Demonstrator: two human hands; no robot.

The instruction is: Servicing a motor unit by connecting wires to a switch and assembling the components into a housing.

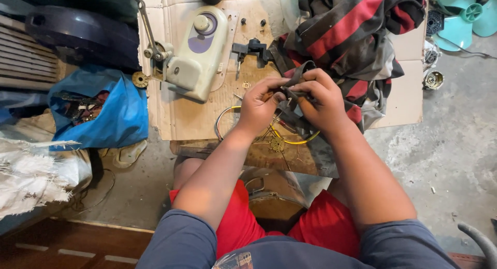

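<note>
Cardboard-covered bench [181,119], concrete floor [455,144]

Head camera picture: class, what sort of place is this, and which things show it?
Probably an informal repair workshop on a concrete floor. A cream appliance housing lies opened on cardboard, loose teal fan blades sit nearby, and both hands work on yellow wires.

The left hand [257,106] and right hand [322,100] are covering the small dark part they pinch; the teal fan blade [461,20] is running off the right edge, its hub blurred
</note>
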